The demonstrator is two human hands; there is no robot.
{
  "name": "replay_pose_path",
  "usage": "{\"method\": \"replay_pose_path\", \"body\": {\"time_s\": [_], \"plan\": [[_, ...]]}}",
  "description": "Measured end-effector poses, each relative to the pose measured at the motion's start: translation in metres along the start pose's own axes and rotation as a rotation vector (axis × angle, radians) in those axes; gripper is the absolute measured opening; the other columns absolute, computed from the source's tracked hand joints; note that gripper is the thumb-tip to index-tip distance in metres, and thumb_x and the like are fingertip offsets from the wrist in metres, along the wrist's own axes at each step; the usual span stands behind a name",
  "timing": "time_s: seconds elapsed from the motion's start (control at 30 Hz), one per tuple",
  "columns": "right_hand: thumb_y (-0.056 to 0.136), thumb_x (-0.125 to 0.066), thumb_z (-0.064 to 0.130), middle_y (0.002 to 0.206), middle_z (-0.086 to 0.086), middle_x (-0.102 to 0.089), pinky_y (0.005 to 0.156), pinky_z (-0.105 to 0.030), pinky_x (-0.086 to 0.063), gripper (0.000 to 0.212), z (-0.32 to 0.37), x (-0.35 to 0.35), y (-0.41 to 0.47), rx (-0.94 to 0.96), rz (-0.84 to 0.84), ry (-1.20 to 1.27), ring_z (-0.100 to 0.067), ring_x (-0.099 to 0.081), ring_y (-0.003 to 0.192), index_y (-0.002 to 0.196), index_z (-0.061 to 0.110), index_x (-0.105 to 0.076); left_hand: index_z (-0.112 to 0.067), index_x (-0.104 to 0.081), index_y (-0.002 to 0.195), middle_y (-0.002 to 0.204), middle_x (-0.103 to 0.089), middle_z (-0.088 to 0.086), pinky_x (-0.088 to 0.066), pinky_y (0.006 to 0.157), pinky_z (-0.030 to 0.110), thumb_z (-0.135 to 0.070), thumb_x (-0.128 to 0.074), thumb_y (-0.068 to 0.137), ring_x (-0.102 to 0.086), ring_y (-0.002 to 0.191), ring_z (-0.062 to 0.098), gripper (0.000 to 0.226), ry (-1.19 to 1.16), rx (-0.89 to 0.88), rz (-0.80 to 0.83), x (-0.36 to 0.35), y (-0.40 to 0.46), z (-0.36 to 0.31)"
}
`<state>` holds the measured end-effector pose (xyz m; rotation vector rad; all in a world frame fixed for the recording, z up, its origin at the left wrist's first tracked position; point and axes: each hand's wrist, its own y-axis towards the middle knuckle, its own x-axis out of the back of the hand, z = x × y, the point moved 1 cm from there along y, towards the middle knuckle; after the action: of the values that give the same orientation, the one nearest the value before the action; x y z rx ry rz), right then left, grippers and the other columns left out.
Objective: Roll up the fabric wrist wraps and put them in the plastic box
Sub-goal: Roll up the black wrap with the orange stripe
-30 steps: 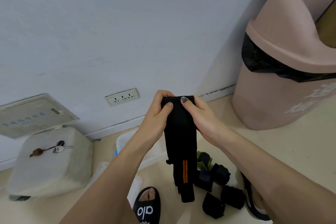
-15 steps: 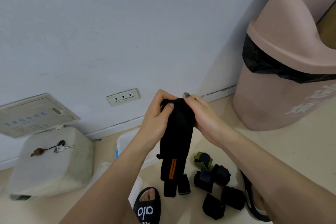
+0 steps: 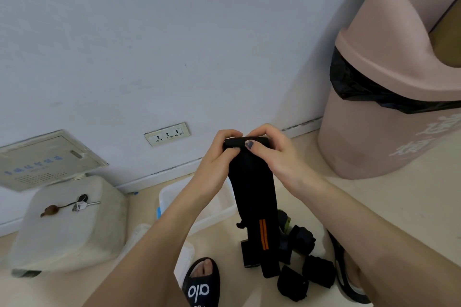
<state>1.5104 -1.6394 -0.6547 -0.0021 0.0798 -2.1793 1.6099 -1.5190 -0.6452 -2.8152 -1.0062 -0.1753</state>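
A long black wrist wrap (image 3: 254,197) with two orange stripes hangs down in front of me. Its top end is turned over into a small roll. My left hand (image 3: 219,157) pinches the left side of that roll. My right hand (image 3: 272,154) grips the right side, thumb across the front. On the floor below lie several rolled black wraps (image 3: 309,269), one with a green edge. A clear plastic box (image 3: 174,194) sits on the floor behind my left forearm, partly hidden.
A pink swing-lid bin (image 3: 394,97) with a black liner stands at the right. A white block (image 3: 69,227) with keys (image 3: 79,204) on top sits at the left. My sandalled feet (image 3: 202,284) flank the wraps. A wall socket (image 3: 167,133) is behind.
The wrap's top end has gone from flat to a small roll between my fingers. The hanging tail swung left and has come back to the right.
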Motion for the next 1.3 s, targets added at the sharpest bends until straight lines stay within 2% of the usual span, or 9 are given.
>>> {"method": "replay_pose_path", "body": {"time_s": [0.07,0.13,0.33,0.47,0.57,0.8,0.9,1.1,1.3], "plan": [[0.1,-0.064,0.013,0.098,-0.016,-0.069,0.079,-0.041,-0.059,0.002,0.001,0.001,0.0,0.042,0.017,-0.048,-0.02,-0.069,0.087,0.1,0.014,-0.066,-0.024,-0.06,0.113,0.107,-0.065,-0.006,-0.047,0.087,0.024,-0.025,-0.046,0.101,-0.061,0.099,0.006,0.019,-0.064,0.03,0.045,0.002,0.0,0.001],[0.099,-0.064,0.013,0.094,-0.009,-0.07,0.078,-0.04,-0.058,0.005,0.0,0.002,-0.001,0.081,0.033,-0.082,-0.019,-0.069,0.088,0.1,0.017,-0.066,-0.024,-0.061,0.11,0.104,-0.065,-0.004,-0.047,0.084,0.027,-0.031,-0.046,0.103,-0.061,0.096,0.009,0.017,-0.087,0.05,0.05,0.003,-0.001,0.001],[0.099,-0.066,0.013,0.09,0.001,-0.069,0.077,-0.029,-0.056,0.008,0.002,0.004,-0.001,0.038,0.064,-0.008,-0.012,-0.067,0.087,0.104,0.018,-0.068,-0.016,-0.057,0.112,0.1,-0.062,-0.003,-0.047,0.071,0.015,-0.01,-0.043,0.108,-0.059,0.084,0.002,0.015,-0.035,-0.042,0.029,0.003,-0.005,-0.001],[0.101,-0.064,0.028,0.094,0.008,-0.07,0.081,-0.027,-0.055,0.01,0.002,0.006,0.0,-0.049,0.101,-0.033,-0.009,-0.069,0.092,0.109,0.023,-0.068,-0.017,-0.057,0.114,0.104,-0.064,0.0,-0.049,0.078,0.018,-0.007,-0.046,0.108,-0.06,0.093,0.006,0.016,0.018,-0.097,0.057,0.008,-0.004,0.0],[0.101,-0.064,0.023,0.092,0.005,-0.07,0.076,-0.023,-0.055,0.009,0.003,0.007,-0.001,0.002,0.105,-0.067,-0.007,-0.069,0.088,0.108,0.019,-0.068,-0.018,-0.058,0.115,0.104,-0.066,-0.004,-0.052,0.081,0.022,-0.007,-0.049,0.107,-0.063,0.095,0.01,0.017,-0.002,-0.106,0.065,0.014,-0.005,0.001],[0.098,-0.066,0.009,0.091,-0.003,-0.069,0.077,-0.026,-0.057,0.009,0.002,0.006,0.0,0.072,0.091,-0.042,-0.012,-0.068,0.087,0.107,0.012,-0.067,-0.025,-0.058,0.124,0.099,-0.066,-0.015,-0.05,0.084,0.021,-0.015,-0.051,0.107,-0.064,0.094,0.006,0.021,0.068,-0.088,0.105,0.017,-0.005,0.002],[0.099,-0.066,0.008,0.095,-0.005,-0.07,0.08,-0.028,-0.059,0.012,0.002,0.008,-0.002,0.051,0.113,-0.008,-0.015,-0.07,0.09,0.11,0.012,-0.067,-0.019,-0.059,0.119,0.097,-0.064,-0.013,-0.048,0.08,0.016,-0.01,-0.051,0.107,-0.06,0.09,0.002,0.017,0.111,-0.146,0.108,0.017,-0.006,0.001],[0.1,-0.065,0.035,0.097,0.006,-0.071,0.097,-0.044,-0.055,0.015,0.0,0.011,0.0,-0.061,0.136,-0.052,-0.018,-0.07,0.101,0.11,0.025,-0.069,-0.015,-0.058,0.117,0.107,-0.067,-0.001,-0.053,0.085,0.028,0.0,-0.052,0.104,-0.063,0.096,0.009,0.02,0.113,-0.206,0.091,0.016,-0.006,0.003],[0.101,-0.066,0.023,0.088,0.003,-0.066,0.076,-0.027,-0.053,0.007,0.002,0.006,0.0,0.043,0.103,-0.05,-0.008,-0.065,0.085,0.102,0.016,-0.068,-0.02,-0.056,0.114,0.104,-0.068,-0.021,-0.054,0.084,0.023,0.0,-0.053,0.104,-0.066,0.095,0.004,0.023,0.06,-0.183,0.082,0.015,-0.007,0.0]]}}
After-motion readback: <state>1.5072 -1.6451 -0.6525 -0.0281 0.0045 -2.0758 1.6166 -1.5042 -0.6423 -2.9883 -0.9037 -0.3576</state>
